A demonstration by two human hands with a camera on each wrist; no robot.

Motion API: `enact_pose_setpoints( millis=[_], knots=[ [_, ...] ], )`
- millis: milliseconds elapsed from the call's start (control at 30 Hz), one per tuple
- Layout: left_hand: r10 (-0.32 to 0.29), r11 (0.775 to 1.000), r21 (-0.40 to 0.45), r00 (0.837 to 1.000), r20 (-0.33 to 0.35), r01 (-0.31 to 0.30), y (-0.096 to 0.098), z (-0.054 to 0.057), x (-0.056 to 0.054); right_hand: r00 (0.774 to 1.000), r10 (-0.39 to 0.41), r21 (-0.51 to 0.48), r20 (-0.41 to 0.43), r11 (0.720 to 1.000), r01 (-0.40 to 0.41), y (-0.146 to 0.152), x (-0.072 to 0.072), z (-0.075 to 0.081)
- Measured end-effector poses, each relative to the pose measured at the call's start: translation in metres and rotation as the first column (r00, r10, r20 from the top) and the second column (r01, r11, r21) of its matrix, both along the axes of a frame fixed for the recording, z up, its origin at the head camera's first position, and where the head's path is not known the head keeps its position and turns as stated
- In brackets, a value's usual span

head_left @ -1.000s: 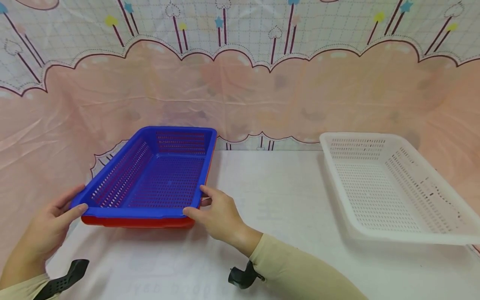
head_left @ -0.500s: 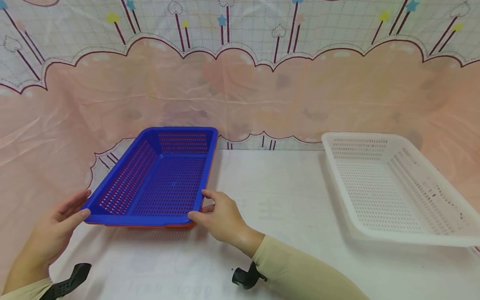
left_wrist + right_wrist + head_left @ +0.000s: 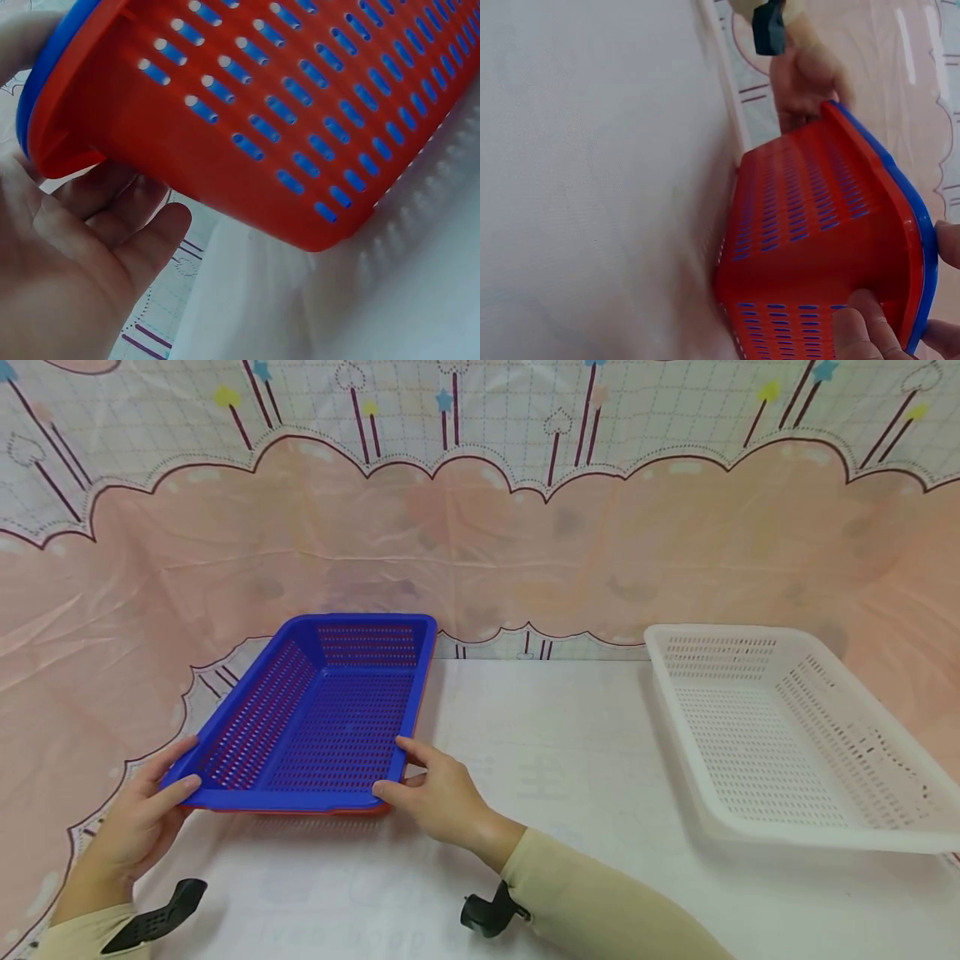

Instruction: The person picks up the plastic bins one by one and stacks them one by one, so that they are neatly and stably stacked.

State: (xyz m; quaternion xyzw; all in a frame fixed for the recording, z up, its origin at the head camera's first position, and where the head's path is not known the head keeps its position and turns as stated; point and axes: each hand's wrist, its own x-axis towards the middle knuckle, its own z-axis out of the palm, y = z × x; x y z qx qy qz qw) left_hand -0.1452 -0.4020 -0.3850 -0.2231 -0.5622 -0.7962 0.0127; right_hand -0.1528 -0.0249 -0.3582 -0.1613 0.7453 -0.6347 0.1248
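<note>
From my remote station I record the following. The blue basket (image 3: 341, 727) lies nested inside the red basket (image 3: 135, 112), their rims nearly flush, at 8 to 9 o'clock in the head view. The left hand (image 3: 138, 822) grips the corner at its 7 o'clock, thumb on the blue rim, fingers beneath. The right hand (image 3: 442, 793) pinches the corner at its 5 o'clock, with fingers against the red wall. Both hands are closed on the rims. Whether the base bears fully on the table (image 3: 547, 860) I cannot tell. The white basket (image 3: 761, 760) stands well apart at 4 o'clock.

Handling, in my judgement: light, fairly stiff plastic, somewhat slippery, not fragile. Hold should be at opposite rim corners, fingers under both lips, since the nested pair could slide apart.
</note>
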Motion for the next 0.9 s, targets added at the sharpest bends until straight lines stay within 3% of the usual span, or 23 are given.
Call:
enact_pose_setpoints(
  millis=[333,600,900],
  knots=[
    [0.079,0.995,-0.065,0.996,0.047,-0.075,0.001,-0.002,0.002,0.999,-0.032,-0.007,-0.004,0.999,0.032,-0.001,0.001,-0.001],
    [0.076,0.997,-0.029,0.997,0.001,-0.076,0.014,-0.003,0.008,0.999,-0.044,-0.009,-0.009,0.999,0.043,0.011,0.007,-0.001],
    [0.088,0.990,-0.109,0.996,-0.029,-0.091,0.042,0.006,0.008,0.997,-0.032,0.000,-0.069,0.999,0.032,0.042,0.008,0.000]
  ],
)
